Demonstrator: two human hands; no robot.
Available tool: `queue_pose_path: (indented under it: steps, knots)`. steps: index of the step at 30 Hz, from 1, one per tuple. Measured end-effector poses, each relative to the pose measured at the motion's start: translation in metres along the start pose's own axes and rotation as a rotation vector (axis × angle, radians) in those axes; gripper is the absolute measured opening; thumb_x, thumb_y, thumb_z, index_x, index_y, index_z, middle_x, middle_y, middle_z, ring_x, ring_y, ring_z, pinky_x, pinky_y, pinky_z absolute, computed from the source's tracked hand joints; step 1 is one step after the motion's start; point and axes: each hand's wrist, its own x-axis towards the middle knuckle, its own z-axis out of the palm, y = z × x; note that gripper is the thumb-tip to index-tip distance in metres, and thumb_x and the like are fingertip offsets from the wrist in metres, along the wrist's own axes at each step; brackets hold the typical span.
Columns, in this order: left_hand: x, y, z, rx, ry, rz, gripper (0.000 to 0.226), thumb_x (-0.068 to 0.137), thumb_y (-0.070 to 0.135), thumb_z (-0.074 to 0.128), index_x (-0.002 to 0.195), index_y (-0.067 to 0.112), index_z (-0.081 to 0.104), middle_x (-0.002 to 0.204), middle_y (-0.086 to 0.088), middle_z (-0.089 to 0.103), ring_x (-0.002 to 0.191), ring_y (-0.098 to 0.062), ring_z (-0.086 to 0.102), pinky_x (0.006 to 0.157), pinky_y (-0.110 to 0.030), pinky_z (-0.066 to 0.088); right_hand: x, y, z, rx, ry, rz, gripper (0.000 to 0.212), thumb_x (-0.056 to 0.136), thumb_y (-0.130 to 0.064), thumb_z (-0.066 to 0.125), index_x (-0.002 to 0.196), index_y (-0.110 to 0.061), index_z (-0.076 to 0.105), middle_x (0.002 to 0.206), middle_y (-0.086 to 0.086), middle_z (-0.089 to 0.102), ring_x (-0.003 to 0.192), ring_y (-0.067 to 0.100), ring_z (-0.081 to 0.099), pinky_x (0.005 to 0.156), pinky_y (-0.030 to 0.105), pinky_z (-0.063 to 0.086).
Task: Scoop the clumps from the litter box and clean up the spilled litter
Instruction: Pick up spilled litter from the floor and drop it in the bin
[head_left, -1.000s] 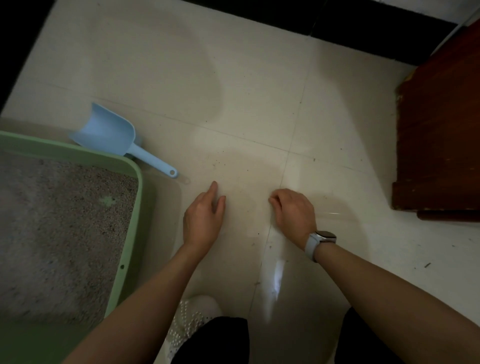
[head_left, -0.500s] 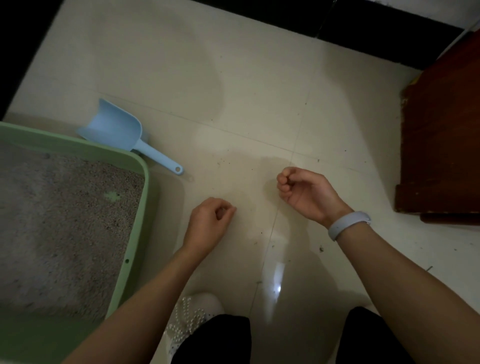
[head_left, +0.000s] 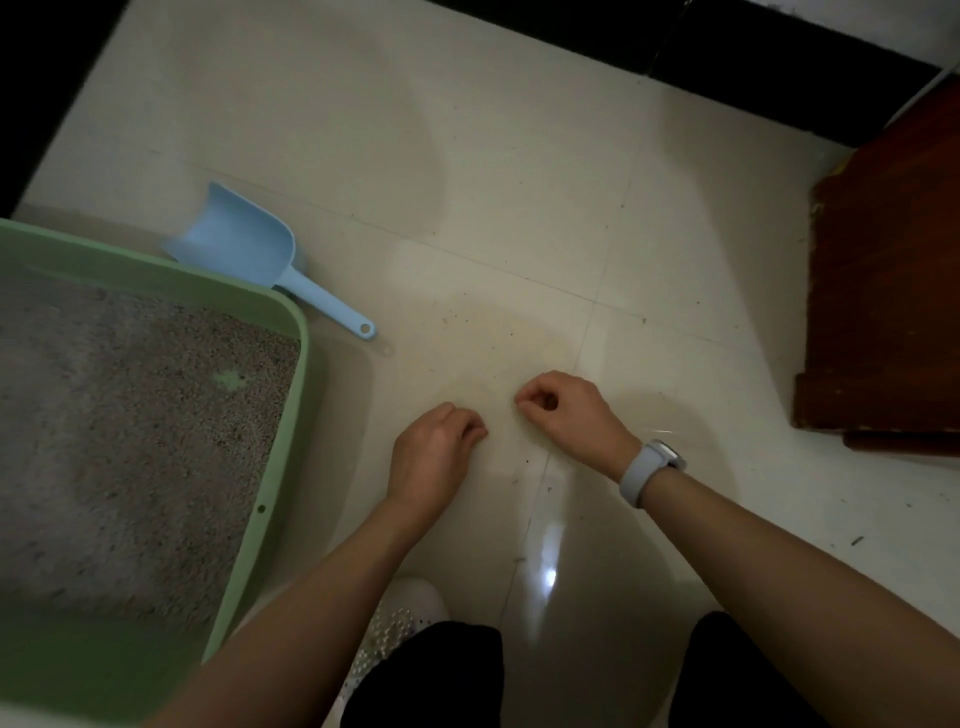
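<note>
A green litter box (head_left: 291, 415) filled with grey litter (head_left: 130, 415) sits on the floor at the left. A light blue scoop (head_left: 244, 244) lies on the tiles just behind the box's far corner, handle pointing right. A thin clear plastic bag (head_left: 519, 353), barely visible, seems to lie flat on the floor in front of me. My left hand (head_left: 434, 452) and my right hand (head_left: 569, 415) rest on it side by side, fingertips pinched together at its near edge. Small dark specks of spilled litter (head_left: 527, 460) dot the tiles around them.
A dark red wooden piece of furniture (head_left: 883, 286) stands at the right. A black strip (head_left: 727, 47) runs along the far edge of the glossy cream tiles. My white beaded shoe (head_left: 405, 608) and dark trouser legs are at the bottom. A grey watch (head_left: 649, 467) is on my right wrist.
My right hand had lifted and turned over half a second ago; it has come back down to the floor beside the left. My left hand went from flat to pinched.
</note>
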Motion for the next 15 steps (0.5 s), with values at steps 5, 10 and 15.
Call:
queue_pose_path:
  steps: [5, 10, 15]
  knots:
    - [0.001, 0.002, 0.000, -0.014, -0.034, -0.049, 0.009, 0.084, 0.020, 0.062, 0.079, 0.012, 0.065, 0.077, -0.005, 0.063, 0.068, -0.026, 0.061, 0.056, -0.030, 0.046, 0.000, -0.001, 0.016, -0.169, -0.013, -0.088, 0.011, 0.085, -0.012, 0.061, 0.090, -0.003, 0.064, 0.093, 0.014, 0.058, 0.086, 0.024, 0.053, 0.077, 0.027, 0.038]
    - [0.012, 0.001, -0.011, -0.282, 0.036, -0.251, 0.013, 0.089, 0.017, 0.059, 0.083, 0.007, 0.064, 0.074, -0.001, 0.056, 0.069, -0.018, 0.049, 0.063, -0.026, 0.033, -0.005, 0.003, 0.026, -0.369, 0.011, -0.208, 0.013, 0.091, -0.013, 0.053, 0.090, -0.002, 0.060, 0.094, 0.015, 0.055, 0.091, 0.031, 0.050, 0.076, 0.035, 0.039]
    - [0.028, 0.000, -0.021, -0.282, 0.127, -0.292, 0.014, 0.089, 0.016, 0.059, 0.083, 0.004, 0.065, 0.070, -0.004, 0.054, 0.067, -0.017, 0.045, 0.062, -0.022, 0.028, 0.005, -0.008, 0.023, 0.012, 0.092, 0.020, 0.011, 0.092, -0.005, 0.047, 0.084, -0.003, 0.053, 0.086, 0.010, 0.053, 0.074, 0.020, 0.049, 0.067, 0.026, 0.034]
